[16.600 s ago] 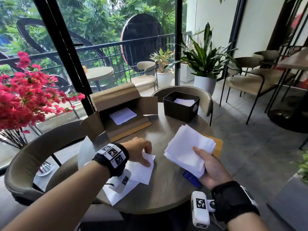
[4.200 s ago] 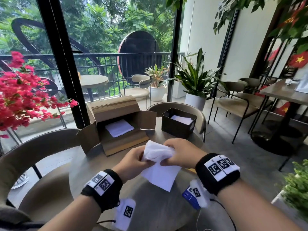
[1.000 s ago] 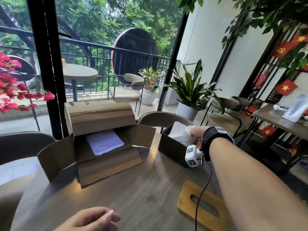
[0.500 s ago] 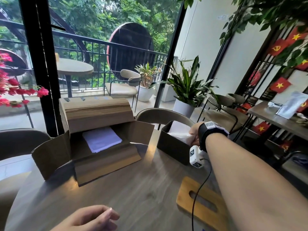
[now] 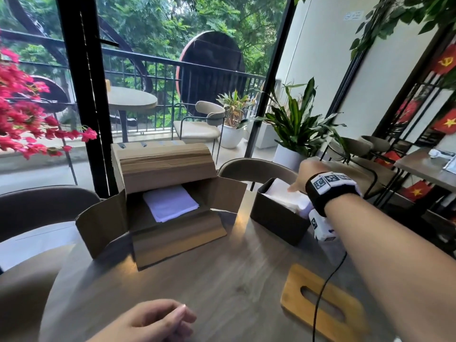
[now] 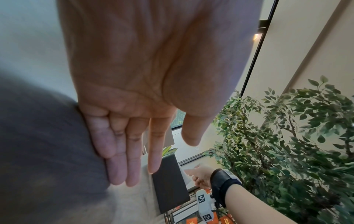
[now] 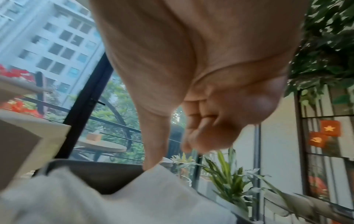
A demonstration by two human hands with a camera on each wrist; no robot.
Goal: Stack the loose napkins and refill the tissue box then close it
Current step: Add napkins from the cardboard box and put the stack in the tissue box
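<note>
Right arm stretched forward, wrist band on, right hand [image 5: 302,177] palm down, thumb extended downward, other fingers [image 7: 193,133] curled in, holding nothing visible. Left hand [image 5: 158,322] low and near the body, fingers [image 6: 134,151] straight and together, thumb apart, relaxed, palm empty.

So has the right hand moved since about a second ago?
Yes, slightly. The right hand has lifted from the napkins inside the dark tissue box and now sits above the box's far-right rim, thumb touching the stack.
</note>
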